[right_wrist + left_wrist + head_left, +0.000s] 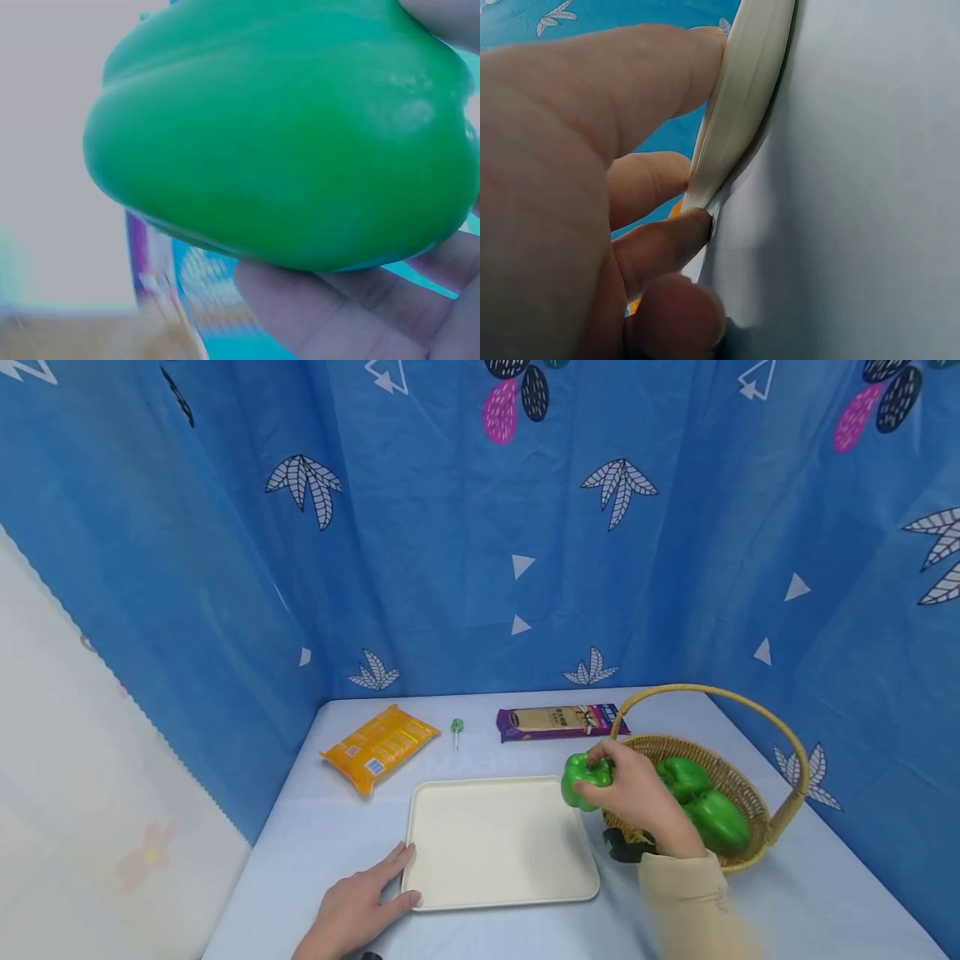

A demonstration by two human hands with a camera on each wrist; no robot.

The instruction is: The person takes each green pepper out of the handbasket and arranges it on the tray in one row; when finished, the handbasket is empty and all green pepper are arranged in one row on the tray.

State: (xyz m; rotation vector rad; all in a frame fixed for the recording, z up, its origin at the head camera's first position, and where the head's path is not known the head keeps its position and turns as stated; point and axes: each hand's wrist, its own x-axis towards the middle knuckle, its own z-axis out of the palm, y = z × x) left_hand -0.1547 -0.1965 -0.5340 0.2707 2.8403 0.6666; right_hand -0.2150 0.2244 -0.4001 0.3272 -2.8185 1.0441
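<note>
A green bell pepper [585, 782] is held in my right hand [636, 787], over the right edge of a cream tray [498, 903]. In the right wrist view, the fingers [322, 315] curl under the glossy pepper [277, 142]. At the tray's left side, my left hand [360, 902] touches the rim with thumb and fingers. The left wrist view has its fingertips against the outer wall of the tray [742, 97]. To the right stands a wicker basket [750, 793], with more green peppers [717, 821] inside and my right forearm partly in front.
An orange packet [381, 747] lies at the back left, beside a small green lollipop [457, 727]. A purple packet [558, 722] lies behind the tray. The basket's tall handle [787, 739] arches above it. A dark green object [626, 847] shows by the basket's near-left side.
</note>
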